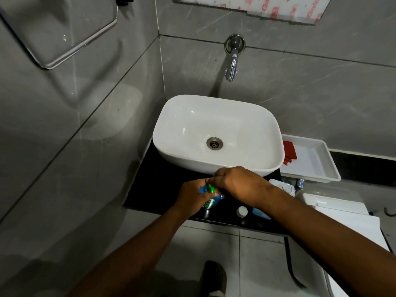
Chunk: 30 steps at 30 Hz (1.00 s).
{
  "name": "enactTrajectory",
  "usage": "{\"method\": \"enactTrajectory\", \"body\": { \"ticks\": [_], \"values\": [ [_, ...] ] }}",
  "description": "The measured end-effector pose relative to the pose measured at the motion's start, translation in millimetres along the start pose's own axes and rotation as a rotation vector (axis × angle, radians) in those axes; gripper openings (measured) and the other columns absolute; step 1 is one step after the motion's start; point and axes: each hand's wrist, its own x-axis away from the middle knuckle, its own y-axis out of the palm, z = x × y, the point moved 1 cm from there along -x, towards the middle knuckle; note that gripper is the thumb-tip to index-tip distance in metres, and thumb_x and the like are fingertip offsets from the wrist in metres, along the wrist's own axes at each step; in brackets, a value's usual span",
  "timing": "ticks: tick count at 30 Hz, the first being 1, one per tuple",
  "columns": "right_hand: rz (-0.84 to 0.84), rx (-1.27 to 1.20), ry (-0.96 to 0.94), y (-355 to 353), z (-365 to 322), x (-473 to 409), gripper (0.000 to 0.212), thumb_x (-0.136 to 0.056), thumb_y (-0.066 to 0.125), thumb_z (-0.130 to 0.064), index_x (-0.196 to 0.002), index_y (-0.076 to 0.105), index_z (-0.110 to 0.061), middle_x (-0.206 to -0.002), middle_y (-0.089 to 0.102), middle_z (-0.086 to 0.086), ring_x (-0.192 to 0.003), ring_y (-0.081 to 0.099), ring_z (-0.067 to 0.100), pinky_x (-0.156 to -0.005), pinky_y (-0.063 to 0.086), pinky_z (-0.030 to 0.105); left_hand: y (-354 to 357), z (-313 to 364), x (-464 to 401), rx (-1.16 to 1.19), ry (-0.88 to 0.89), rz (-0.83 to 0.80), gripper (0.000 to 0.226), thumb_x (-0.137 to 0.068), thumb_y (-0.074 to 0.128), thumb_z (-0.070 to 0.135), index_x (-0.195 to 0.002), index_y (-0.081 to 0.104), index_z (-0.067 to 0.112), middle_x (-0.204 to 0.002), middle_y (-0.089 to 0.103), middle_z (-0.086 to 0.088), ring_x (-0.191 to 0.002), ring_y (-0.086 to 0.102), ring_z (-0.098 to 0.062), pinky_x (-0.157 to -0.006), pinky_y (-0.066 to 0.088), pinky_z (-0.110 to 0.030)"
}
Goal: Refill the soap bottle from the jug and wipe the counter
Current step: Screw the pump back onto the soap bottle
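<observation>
A small blue and green soap bottle (211,200) stands on the black counter (158,189) in front of the white basin (216,133). My left hand (192,195) wraps around the bottle's body. My right hand (240,185) comes from the right and pinches the bottle's green top (211,188). A white cap (242,211) lies loose on the counter just right of the bottle. Beside it, partly under my right forearm, sits a blue container (260,213); I cannot tell whether it is the jug.
A wall tap (231,67) hangs above the basin. A white tray (321,168) holding a red cloth (289,153) stands at the right, with a clear glass (287,187) in front of it. Tiled walls close in on the left and behind.
</observation>
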Motion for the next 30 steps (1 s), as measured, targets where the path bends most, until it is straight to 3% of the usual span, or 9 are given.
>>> {"method": "enactTrajectory", "body": {
  "ticks": [5,9,11,13,16,19,22,27,30],
  "values": [
    [0.076,-0.079,0.031,8,1,0,0.043,-0.086,0.062,-0.018,-0.128,0.055,-0.021,-0.112,0.062,0.006,-0.097,0.061,0.026,-0.079,0.053,0.037,0,-1,-1,-0.013,-0.019,-0.004,0.019,-0.073,0.075,0.029,-0.088,0.068,0.020,-0.086,0.072,0.002,-0.083,0.067,-0.012,-0.078,0.056,-0.035],
    [0.266,-0.408,0.230,26,5,18,0.060,-0.088,0.065,-0.031,-0.142,0.040,-0.023,-0.128,0.059,0.007,-0.109,0.059,0.022,-0.093,0.049,0.036,-6,-14,0,-0.087,-0.032,-0.059,0.064,-0.070,0.075,0.041,-0.129,0.054,0.027,-0.125,0.052,0.016,-0.117,0.051,-0.004,-0.097,0.042,-0.023],
    [0.340,-0.607,0.428,47,5,25,0.065,-0.084,0.070,-0.031,-0.141,0.041,-0.021,-0.129,0.059,0.009,-0.108,0.060,0.019,-0.095,0.046,0.029,-11,-30,4,-0.028,-0.105,-0.014,0.076,-0.074,0.076,0.028,-0.141,0.040,0.024,-0.133,0.045,0.011,-0.126,0.042,-0.007,-0.105,0.037,-0.027],
    [0.326,-0.731,0.559,73,0,25,0.066,-0.081,0.073,-0.025,-0.140,0.044,-0.016,-0.131,0.058,0.011,-0.111,0.059,0.018,-0.095,0.042,0.021,-12,-45,11,0.030,-0.176,0.025,0.067,-0.080,0.070,0.010,-0.139,0.042,0.020,-0.139,0.048,0.000,-0.129,0.044,-0.016,-0.104,0.039,-0.029],
    [0.274,-0.840,0.624,107,-11,15,0.073,-0.078,0.076,-0.021,-0.141,0.041,-0.014,-0.134,0.056,0.006,-0.119,0.055,0.017,-0.102,0.040,0.023,-7,-52,17,0.069,-0.227,0.023,0.060,-0.082,0.054,-0.010,-0.136,0.046,0.014,-0.136,0.052,-0.004,-0.127,0.048,-0.022,-0.098,0.039,-0.025],
    [0.349,-0.876,0.633,124,-16,5,0.056,-0.078,0.076,-0.016,-0.129,0.052,-0.012,-0.114,0.062,-0.005,-0.107,0.061,0.017,-0.089,0.040,0.007,2,-47,20,0.130,-0.201,0.005,0.064,-0.077,0.042,-0.019,-0.132,0.050,0.012,-0.123,0.055,0.003,-0.119,0.052,-0.017,-0.094,0.038,-0.014],
    [0.377,-0.871,0.591,126,-22,-8,0.046,-0.081,0.073,-0.017,-0.122,0.054,-0.014,-0.107,0.064,-0.004,-0.097,0.061,0.011,-0.083,0.044,0.013,-1,-43,24,0.209,-0.218,0.090,0.067,-0.076,0.038,-0.021,-0.132,0.050,0.013,-0.116,0.055,0.006,-0.109,0.052,-0.009,-0.077,0.039,0.002],
    [0.341,-0.887,0.440,116,-43,-58,0.044,-0.084,0.071,-0.019,-0.124,0.052,-0.014,-0.110,0.063,0.000,-0.099,0.060,0.011,-0.086,0.048,0.024,-45,-50,39,0.273,-0.234,0.232,0.071,-0.076,0.038,-0.020,-0.132,0.048,0.024,-0.116,0.057,0.011,-0.106,0.055,-0.002,-0.081,0.042,-0.003],
    [0.299,-0.890,0.364,111,-66,-99,0.044,-0.084,0.067,-0.011,-0.126,0.051,-0.010,-0.113,0.062,0.005,-0.101,0.057,0.011,-0.083,0.042,0.020,-82,-62,53,0.287,-0.255,0.314,0.066,-0.080,0.038,-0.019,-0.134,0.048,0.017,-0.121,0.057,0.006,-0.111,0.055,-0.005,-0.091,0.043,-0.012]
  ]
}}
